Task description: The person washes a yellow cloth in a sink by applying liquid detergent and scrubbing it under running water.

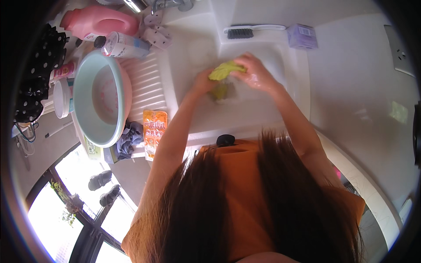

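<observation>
A wet-looking yellow-green cloth (226,70) is bunched between my two hands above the white sink (236,115). My left hand (204,81) grips its left end, with the fingers partly hidden. At the other end, my right hand (254,73) pinches the cloth between thumb and fingers, and its skin shines wet. Below the cloth shows a blurred yellow-green patch; I cannot tell whether it is hanging fabric or a reflection.
A scrubbing brush (241,32) and a purple soap pack (302,36) lie along the far ledge. The faucet (172,4) is at the top. Left are a pale green basin (83,98), a pink jug (98,22), a clear bottle (125,45) and an orange pouch (155,131).
</observation>
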Available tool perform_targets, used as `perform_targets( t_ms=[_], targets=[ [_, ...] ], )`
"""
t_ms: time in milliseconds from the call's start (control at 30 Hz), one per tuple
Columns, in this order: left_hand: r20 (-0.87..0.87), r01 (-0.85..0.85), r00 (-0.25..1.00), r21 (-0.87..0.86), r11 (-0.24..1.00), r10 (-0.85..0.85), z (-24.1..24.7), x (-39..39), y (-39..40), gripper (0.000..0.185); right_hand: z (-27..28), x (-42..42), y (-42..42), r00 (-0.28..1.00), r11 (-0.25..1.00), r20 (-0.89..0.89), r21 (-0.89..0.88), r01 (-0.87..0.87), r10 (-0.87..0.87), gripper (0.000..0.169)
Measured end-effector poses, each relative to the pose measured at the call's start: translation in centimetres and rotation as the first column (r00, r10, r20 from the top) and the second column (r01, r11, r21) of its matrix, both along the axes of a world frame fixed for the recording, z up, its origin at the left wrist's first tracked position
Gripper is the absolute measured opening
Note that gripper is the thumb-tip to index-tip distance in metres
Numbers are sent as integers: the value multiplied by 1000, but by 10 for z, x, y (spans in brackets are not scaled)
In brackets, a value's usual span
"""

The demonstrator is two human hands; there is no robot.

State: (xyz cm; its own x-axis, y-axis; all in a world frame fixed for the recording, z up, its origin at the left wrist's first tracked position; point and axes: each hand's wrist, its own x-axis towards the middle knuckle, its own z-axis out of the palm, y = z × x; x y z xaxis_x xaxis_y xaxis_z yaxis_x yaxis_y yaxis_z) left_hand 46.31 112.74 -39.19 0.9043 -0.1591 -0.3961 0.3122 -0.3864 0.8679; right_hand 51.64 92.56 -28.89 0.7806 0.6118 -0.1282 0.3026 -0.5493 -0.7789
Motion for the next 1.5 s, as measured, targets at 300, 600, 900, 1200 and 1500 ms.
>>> perform_targets(
  t_ms=[300,600,900,1200,1500],
  targets=[
    [420,-47,907,156,987,-23,150,-14,-30,35,-142,-44,-7,-115,552,-987,-160,819,-116,51],
    [480,322,821,58,945,-309,149,-66,-31,63,-85,-44,38,165,523,-908,361,772,384,47],
    [804,-244,592,240,939,-51,100,-25,1,69,8,-53,42,-350,593,-604,261,762,716,48],
    [-139,540,805,576,614,-577,128,28,15,35,4,-8,55,800,985,-593,-65,-157,89,43],
    [760,-75,623,296,952,-187,113,-4,12,70,27,-12,38,-279,755,-755,401,519,593,37]
  ],
)
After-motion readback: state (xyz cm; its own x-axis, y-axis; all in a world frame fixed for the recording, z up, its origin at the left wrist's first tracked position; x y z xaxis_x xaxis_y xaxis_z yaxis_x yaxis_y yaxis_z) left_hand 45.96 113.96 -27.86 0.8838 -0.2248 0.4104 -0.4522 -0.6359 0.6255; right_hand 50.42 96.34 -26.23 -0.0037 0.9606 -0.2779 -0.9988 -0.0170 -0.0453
